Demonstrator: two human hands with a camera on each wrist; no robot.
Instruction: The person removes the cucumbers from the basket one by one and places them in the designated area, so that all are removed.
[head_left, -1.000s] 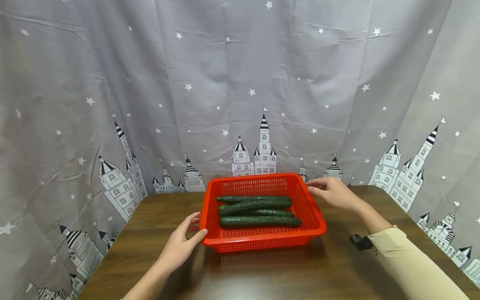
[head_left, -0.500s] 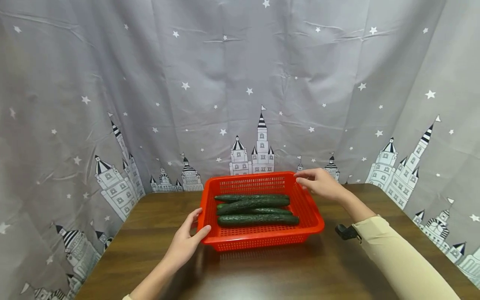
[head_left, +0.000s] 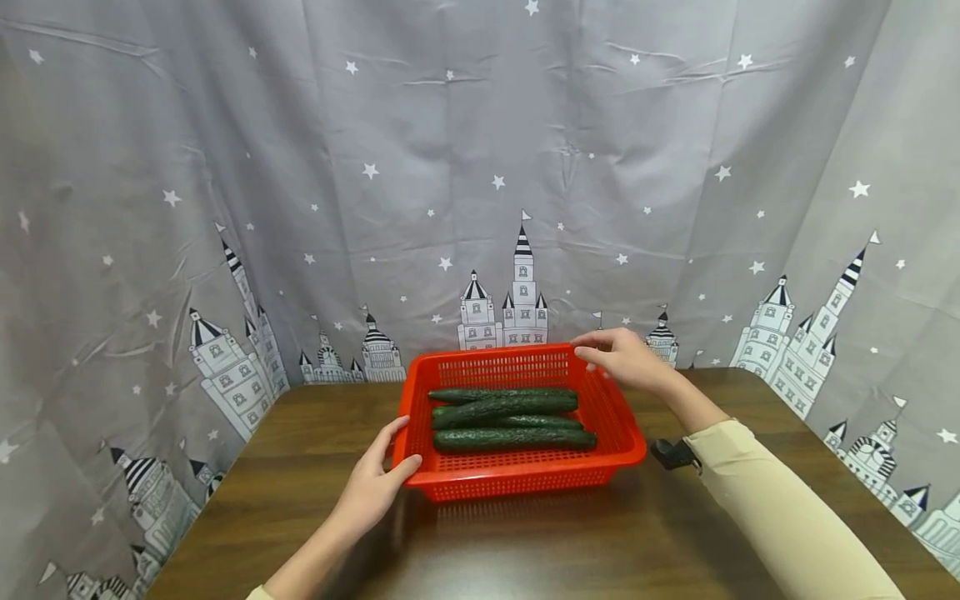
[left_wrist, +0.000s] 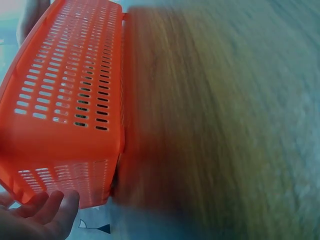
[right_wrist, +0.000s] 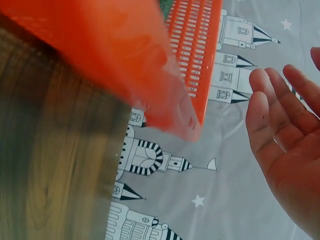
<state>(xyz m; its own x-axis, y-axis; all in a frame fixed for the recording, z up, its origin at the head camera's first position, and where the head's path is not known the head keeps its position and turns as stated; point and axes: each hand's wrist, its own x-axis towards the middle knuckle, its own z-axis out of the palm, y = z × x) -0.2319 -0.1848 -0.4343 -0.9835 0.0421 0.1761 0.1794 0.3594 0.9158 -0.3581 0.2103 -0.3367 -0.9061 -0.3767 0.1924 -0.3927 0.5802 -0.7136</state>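
Red slotted basket held by left grip, bumpy green cucumbers inside, right grip wide

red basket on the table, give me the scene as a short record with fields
container: red basket on a wooden table
contents: four visible cucumbers, lying lengthwise
left hand: grips the basket's left rim
right hand: near the far right corner, holding nothing
backdrop: grey curtain printed with castles and stars
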